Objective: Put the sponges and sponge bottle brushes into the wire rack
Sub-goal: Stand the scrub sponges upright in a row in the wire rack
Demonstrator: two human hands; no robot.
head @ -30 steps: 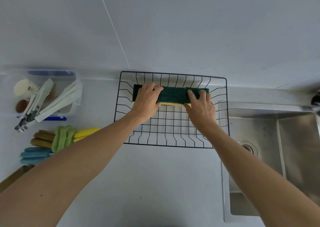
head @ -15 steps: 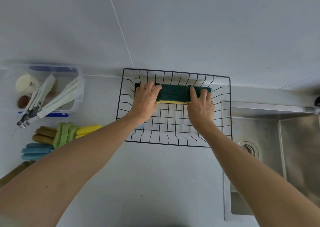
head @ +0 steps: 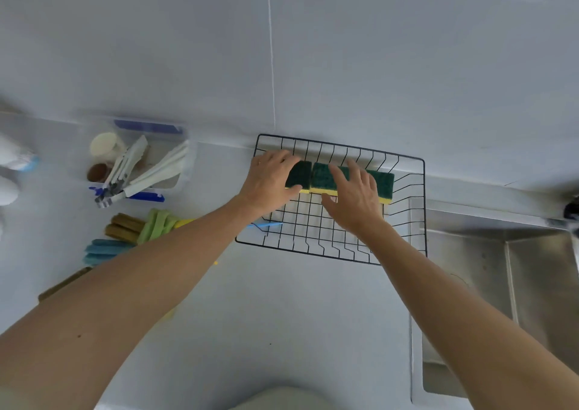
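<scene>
Seating green sponges point(head: 326, 178) along wire rack point(head: 418, 190) back wall; left hand point(head: 271, 177) gripping left sponge, right hand point(head: 354, 199) resting open-fingered on top. Next, I judge: reaching for coloured sponges point(head: 125, 234) at left.

Two bare forearms and hands point(head: 313, 187) (no sleeves, no jewellery)

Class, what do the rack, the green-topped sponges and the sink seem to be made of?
Rack: thin black wire, probably coated metal. Sponges: dark green scouring fibre over yellow foam, judging by the two layers. Sink: likely brushed stainless steel, grey with a dull sheen.
</scene>
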